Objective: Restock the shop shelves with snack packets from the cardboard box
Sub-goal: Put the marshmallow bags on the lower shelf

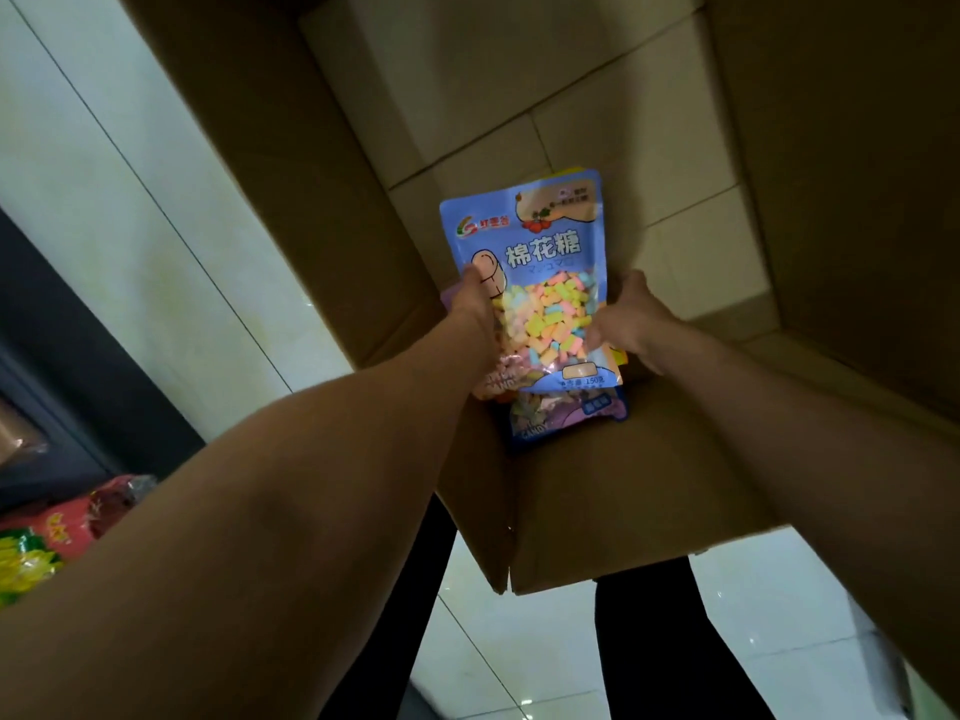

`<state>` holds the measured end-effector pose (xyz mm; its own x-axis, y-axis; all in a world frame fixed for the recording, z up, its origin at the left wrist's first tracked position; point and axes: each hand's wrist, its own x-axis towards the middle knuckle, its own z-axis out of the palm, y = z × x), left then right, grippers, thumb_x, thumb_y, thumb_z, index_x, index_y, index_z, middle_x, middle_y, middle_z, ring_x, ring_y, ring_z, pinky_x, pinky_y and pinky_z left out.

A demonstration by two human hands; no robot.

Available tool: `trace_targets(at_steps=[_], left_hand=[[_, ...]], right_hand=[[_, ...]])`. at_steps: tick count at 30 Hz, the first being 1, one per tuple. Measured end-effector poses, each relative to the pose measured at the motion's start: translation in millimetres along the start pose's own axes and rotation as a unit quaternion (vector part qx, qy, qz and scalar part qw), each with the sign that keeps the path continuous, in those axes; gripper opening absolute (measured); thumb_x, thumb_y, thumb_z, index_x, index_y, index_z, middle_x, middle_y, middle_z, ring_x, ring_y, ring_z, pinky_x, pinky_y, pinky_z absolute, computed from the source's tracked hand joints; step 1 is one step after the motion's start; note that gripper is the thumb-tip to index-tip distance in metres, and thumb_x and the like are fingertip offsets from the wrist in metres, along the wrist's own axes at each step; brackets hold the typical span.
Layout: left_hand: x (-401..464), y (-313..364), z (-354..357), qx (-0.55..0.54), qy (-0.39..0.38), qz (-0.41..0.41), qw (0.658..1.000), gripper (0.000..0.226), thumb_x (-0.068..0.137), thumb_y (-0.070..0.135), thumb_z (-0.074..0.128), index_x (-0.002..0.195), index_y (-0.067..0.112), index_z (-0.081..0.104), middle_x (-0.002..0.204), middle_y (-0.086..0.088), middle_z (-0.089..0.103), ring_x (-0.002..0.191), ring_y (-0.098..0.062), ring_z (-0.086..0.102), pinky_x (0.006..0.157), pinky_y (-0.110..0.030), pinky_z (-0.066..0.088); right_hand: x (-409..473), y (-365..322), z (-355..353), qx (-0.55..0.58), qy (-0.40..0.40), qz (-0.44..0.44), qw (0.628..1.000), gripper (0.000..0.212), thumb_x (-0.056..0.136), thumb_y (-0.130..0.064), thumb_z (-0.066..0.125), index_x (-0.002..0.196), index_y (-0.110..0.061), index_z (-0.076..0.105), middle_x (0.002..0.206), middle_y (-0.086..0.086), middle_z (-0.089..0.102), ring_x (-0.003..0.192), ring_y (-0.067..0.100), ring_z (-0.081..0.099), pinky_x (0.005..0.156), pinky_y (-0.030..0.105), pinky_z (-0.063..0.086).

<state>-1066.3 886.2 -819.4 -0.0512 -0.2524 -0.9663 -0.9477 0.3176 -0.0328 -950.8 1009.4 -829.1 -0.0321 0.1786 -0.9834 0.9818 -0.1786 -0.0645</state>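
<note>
A large open cardboard box (597,491) stands on the floor below me, its flaps spread out. Inside it I hold a small stack of blue marshmallow packets (545,262) with pastel sweets showing through a clear window. My left hand (475,311) grips the stack's left edge. My right hand (631,322) grips its right edge. A darker blue packet (566,415) sticks out under the top one at the near end. The bottom of the box (519,96) beyond the packets is bare cardboard.
Red and yellow-green snack packets (47,537) lie at the lower left, beside a dark shelf unit (62,356). The floor is glossy pale tile (130,200). My legs in dark trousers (644,641) stand just behind the box.
</note>
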Motion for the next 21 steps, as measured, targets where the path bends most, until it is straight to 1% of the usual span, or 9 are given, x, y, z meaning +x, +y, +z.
trace_targets(at_steps=[1,3,7,9,13,14,17,19,21], left_hand=[[3.2,-2.6,0.4,-0.007,-0.009,0.005,1.0,0.051,0.1,0.057,0.04,0.129,0.017,0.051,0.126,-0.013,0.066,0.109,-0.031,0.066,0.083,-0.043,0.056],[12.1,-7.3,-1.2,-0.003,-0.011,0.016,1.0,0.042,0.1,0.056,0.04,0.125,0.023,0.049,0.115,-0.012,0.069,0.097,-0.033,0.068,0.067,-0.04,0.054],[20.4,-12.4,-5.5,0.033,-0.033,-0.012,0.999,0.043,0.094,0.064,0.044,0.083,0.023,0.052,0.069,-0.005,0.065,0.065,-0.026,0.063,0.06,-0.036,0.051],[26.0,-14.1,-9.8,0.051,-0.05,-0.031,0.997,0.048,0.089,0.07,0.047,0.078,0.023,0.055,0.071,-0.006,0.066,0.069,-0.027,0.064,0.071,-0.039,0.052],[28.2,-13.0,-13.5,0.091,-0.094,-0.031,0.991,0.067,0.08,0.077,0.054,0.103,0.015,0.065,0.107,-0.006,0.071,0.097,-0.027,0.068,0.095,-0.046,0.052],[23.0,-11.3,-13.0,0.093,-0.106,-0.029,0.99,0.065,0.08,0.075,0.056,0.102,0.014,0.064,0.101,-0.003,0.071,0.092,-0.025,0.069,0.089,-0.044,0.055],[-10.5,1.2,-11.7,0.111,-0.142,0.001,0.984,0.047,0.088,0.062,0.058,0.093,0.016,0.065,0.067,-0.004,0.075,0.057,-0.021,0.073,0.047,-0.033,0.057],[-31.8,11.2,-11.2,0.129,-0.158,0.033,0.978,0.04,0.091,0.057,0.058,0.09,0.017,0.064,0.058,-0.001,0.073,0.049,-0.016,0.07,0.039,-0.029,0.053],[-58.5,21.8,-11.7,0.141,-0.176,0.061,0.972,0.039,0.09,0.058,0.058,0.09,0.019,0.064,0.06,0.001,0.073,0.05,-0.013,0.07,0.041,-0.027,0.053]], right_hand=[[2.0,-0.4,2.3,0.027,-0.019,-0.004,0.999,0.102,0.064,0.012,0.07,0.149,-0.018,0.023,0.137,0.008,0.051,0.123,0.032,0.051,0.094,0.043,0.048],[8.6,2.4,8.9,0.042,-0.056,-0.001,0.998,0.089,0.061,0.011,0.063,0.142,-0.013,0.035,0.131,0.01,0.057,0.122,0.033,0.054,0.099,0.049,0.048],[11.1,5.6,12.4,0.065,-0.082,0.013,0.994,0.078,0.057,0.007,0.06,0.133,-0.003,0.043,0.129,0.012,0.058,0.12,0.034,0.055,0.102,0.05,0.045],[8.6,7.9,10.8,0.066,-0.096,0.016,0.993,0.074,0.058,0.006,0.06,0.131,0.0,0.045,0.129,0.014,0.06,0.118,0.035,0.057,0.103,0.051,0.045],[-0.3,8.4,4.3,0.085,-0.076,0.018,0.993,0.047,0.069,0.014,0.054,0.116,0.009,0.056,0.123,0.019,0.064,0.111,0.037,0.061,0.097,0.048,0.051],[-4.4,7.6,1.9,0.088,-0.058,0.019,0.994,0.043,0.072,0.014,0.054,0.114,0.008,0.057,0.126,0.019,0.063,0.114,0.037,0.06,0.098,0.048,0.05],[-23.1,7.8,-10.0,0.107,-0.042,-0.001,0.993,0.044,0.072,0.015,0.051,0.114,0.006,0.058,0.125,0.017,0.063,0.118,0.034,0.058,0.103,0.051,0.047],[-44.0,6.3,-21.6,0.131,-0.039,-0.018,0.99,0.043,0.069,0.016,0.048,0.107,0.001,0.058,0.122,0.018,0.065,0.117,0.034,0.058,0.103,0.053,0.046],[-68.3,1.2,-33.1,0.165,-0.036,-0.041,0.985,0.05,0.067,0.018,0.047,0.111,-0.006,0.056,0.12,0.016,0.066,0.116,0.034,0.06,0.1,0.052,0.049]])
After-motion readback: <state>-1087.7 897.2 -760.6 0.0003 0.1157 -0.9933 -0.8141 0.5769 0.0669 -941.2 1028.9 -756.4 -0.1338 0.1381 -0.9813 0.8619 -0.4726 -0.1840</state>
